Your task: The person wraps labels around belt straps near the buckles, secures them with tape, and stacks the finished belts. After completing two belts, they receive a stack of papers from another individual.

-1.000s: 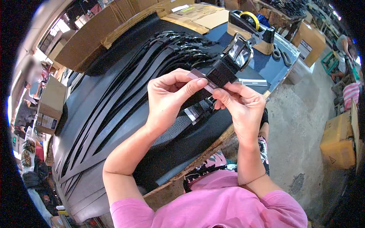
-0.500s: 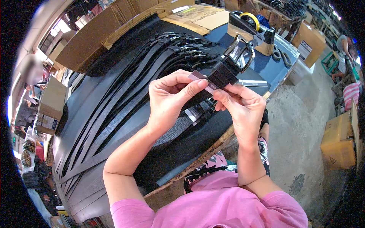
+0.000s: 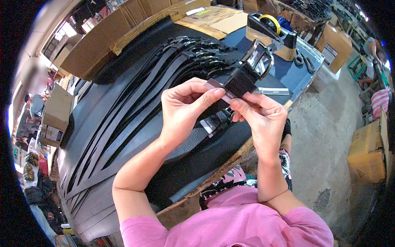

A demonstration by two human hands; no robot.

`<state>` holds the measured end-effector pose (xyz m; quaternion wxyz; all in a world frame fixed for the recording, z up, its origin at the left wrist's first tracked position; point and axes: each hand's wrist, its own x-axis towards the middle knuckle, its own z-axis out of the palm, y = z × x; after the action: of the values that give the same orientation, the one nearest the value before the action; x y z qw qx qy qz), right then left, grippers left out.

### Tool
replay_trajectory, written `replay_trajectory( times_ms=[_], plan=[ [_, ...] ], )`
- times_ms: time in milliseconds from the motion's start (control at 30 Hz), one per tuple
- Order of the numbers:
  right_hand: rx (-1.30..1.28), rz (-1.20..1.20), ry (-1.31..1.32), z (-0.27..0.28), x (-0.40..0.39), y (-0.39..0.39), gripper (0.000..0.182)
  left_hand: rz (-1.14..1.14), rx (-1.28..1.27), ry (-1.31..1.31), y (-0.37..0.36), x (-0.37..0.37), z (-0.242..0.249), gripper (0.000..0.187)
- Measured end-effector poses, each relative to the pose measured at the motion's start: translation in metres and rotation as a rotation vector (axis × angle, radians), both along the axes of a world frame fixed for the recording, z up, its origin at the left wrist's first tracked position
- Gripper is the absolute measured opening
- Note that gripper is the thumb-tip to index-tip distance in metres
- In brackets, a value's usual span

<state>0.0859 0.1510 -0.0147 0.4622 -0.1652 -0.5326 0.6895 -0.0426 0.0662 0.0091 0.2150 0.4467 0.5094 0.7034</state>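
My left hand (image 3: 183, 105) pinches the left end of a small grey printed label (image 3: 220, 89) between thumb and fingers. At the label's right end, the thumb and fingers of my right hand (image 3: 262, 113) are closed, also by the lower edge of a black belt (image 3: 238, 82). The label lies across the belt just below its silver buckle (image 3: 260, 59), which points up and away. Fingertips behind the belt are hidden. Another belt with a pale label (image 3: 210, 124) lies beneath my hands. Many black belts (image 3: 140, 92) lie side by side on the table, buckles bunched at the far end.
A tape dispenser (image 3: 267, 33) and black-handled scissors (image 3: 304, 61) sit at the table's far right. A white strip (image 3: 274, 90) lies near the table edge. Cardboard boxes (image 3: 366, 152) stand on the floor at right. Other people (image 3: 372, 53) are in the background.
The belt buckle has shifted very slightly downward and left. Both hands keep their grip in nearly the same place.
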Motion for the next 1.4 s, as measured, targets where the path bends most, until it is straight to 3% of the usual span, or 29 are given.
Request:
replay_trajectory(
  times_ms=[1400],
  plan=[
    [-0.026,0.044,0.014,-0.0011,-0.0015,0.0019,0.013,-0.066,-0.032,-0.117,0.0025,-0.0061,-0.002,0.005]
  ],
)
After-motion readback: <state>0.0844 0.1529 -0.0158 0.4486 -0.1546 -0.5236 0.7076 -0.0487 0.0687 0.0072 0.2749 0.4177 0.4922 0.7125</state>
